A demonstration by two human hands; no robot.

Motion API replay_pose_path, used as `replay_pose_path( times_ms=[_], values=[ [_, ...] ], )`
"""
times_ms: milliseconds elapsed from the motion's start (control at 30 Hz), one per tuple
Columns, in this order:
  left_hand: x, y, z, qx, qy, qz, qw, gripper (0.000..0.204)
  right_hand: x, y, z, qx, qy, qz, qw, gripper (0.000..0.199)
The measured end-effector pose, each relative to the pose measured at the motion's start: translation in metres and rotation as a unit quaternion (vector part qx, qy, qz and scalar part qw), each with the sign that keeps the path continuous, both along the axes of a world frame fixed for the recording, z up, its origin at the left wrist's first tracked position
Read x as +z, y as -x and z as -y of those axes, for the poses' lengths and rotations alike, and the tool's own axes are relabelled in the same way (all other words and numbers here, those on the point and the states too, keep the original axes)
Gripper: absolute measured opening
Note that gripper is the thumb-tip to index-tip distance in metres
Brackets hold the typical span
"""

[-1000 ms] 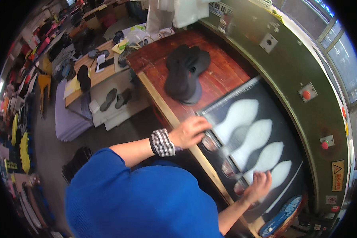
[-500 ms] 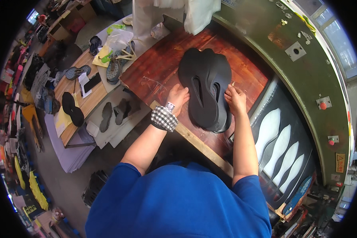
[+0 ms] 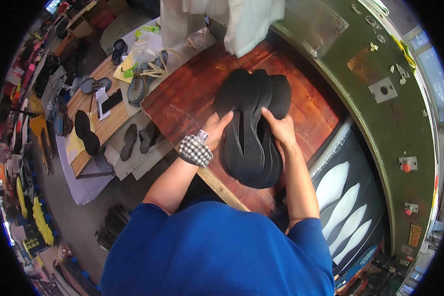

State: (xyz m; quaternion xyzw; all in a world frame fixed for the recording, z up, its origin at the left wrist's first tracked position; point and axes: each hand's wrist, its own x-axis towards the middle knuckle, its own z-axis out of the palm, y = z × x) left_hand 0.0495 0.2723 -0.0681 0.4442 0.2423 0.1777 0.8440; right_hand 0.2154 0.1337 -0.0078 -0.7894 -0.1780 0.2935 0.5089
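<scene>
A fanned stack of black foam sole pieces (image 3: 251, 165) lies over the reddish-brown board (image 3: 185, 91), with long slots showing in the upper ones. My left hand (image 3: 216, 131) grips the stack's left edge, thumb on top and the other fingers mostly hidden. On the opposite side, my right hand (image 3: 282, 129) holds the right edge, its thumb pressing the top near a slot. A checked cuff (image 3: 196, 150) wraps my left wrist.
A green machine (image 3: 365, 64) with red buttons curves along the right. White sole-shaped pieces (image 3: 343, 202) lie on a black surface beside the board. Left stands a wooden side table (image 3: 116, 121) with shoes and a phone (image 3: 112, 101). White plastic sheeting (image 3: 251, 24) hangs at the far edge.
Both hands have moved inward, and their thumbs now rest on top of the stack. The sole pieces have shifted nearer to me and spread differently, with the slots turned.
</scene>
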Motion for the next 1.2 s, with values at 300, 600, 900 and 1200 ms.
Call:
replay_pose_path(
  times_ms=[300, 600, 900, 1200],
  values=[
    [0.029, 0.014, -0.006, -0.083, 0.201, 0.123, 0.968, 0.039, -0.022, 0.000, 0.007, -0.153, -0.050, -0.127, 0.979, 0.065],
    [-0.001, -0.016, 0.054, -0.035, -0.180, -0.211, 0.960, 0.061, 0.006, 0.031, 0.006, -0.250, -0.286, -0.229, 0.896, 0.054],
    [0.023, -0.004, 0.055, 0.123, -0.163, -0.139, 0.969, 0.078, 0.006, 0.067, 0.024, -0.108, -0.244, -0.092, 0.959, 0.065],
    [0.123, 0.037, 0.044, -0.090, -0.169, 0.190, 0.963, 0.109, 0.064, 0.134, 0.066, -0.207, -0.370, 0.002, 0.906, 0.060]
  ],
)
